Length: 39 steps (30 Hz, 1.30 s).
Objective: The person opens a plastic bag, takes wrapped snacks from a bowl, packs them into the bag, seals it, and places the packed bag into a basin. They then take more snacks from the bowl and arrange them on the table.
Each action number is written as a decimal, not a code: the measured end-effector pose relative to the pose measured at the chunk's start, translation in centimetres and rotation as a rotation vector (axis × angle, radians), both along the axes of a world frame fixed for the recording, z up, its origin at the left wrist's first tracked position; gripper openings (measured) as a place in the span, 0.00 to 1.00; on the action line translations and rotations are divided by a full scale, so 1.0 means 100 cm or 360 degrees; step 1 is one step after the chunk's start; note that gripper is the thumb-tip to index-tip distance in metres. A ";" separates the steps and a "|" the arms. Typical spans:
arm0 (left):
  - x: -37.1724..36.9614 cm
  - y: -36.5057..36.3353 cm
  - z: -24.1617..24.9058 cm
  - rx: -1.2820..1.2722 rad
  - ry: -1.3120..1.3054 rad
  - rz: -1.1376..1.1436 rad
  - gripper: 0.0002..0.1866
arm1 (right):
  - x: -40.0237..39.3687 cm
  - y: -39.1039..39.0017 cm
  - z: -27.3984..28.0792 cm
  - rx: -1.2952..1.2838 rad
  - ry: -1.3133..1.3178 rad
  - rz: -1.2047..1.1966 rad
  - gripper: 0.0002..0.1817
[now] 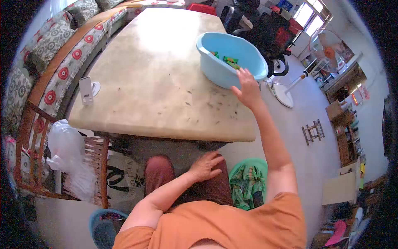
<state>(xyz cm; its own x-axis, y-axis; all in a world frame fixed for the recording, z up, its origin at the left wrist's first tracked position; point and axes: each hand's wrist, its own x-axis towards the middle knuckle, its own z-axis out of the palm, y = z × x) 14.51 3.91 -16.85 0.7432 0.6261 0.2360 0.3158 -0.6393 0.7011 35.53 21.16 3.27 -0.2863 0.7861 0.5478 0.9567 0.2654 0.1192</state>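
My right hand is at the near rim of a light blue plastic basin. Its fingers are stretched out over the edge, with the thumb apart on the outer side, and I see nothing held in it. Inside the basin lie several small green packets, some close to my fingertips. My left hand rests flat on my thigh, fingers spread and holding nothing. Small dark bits are scattered over the tabletop in front of the basin.
A green tub of green-patterned wrappers stands by my right leg, a blue bucket at lower left. A white phone-like device stands on the table's left edge. A wooden chair bears a plastic bag. A fan stands at right.
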 end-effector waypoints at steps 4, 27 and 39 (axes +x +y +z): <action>-0.015 0.011 -0.014 -0.0555 0.0140 0.0174 0.40 | -0.006 0.054 -0.012 -0.0049 -0.0101 -0.0198 0.32; -0.040 0.019 0.023 0.0140 -0.0245 0.0482 0.23 | -0.041 -0.053 -0.084 0.0042 -0.0038 -0.0142 0.04; -0.082 0.119 0.176 0.0678 -0.0184 0.0613 0.16 | -0.072 -0.049 -0.092 0.0031 0.0344 -0.0217 0.07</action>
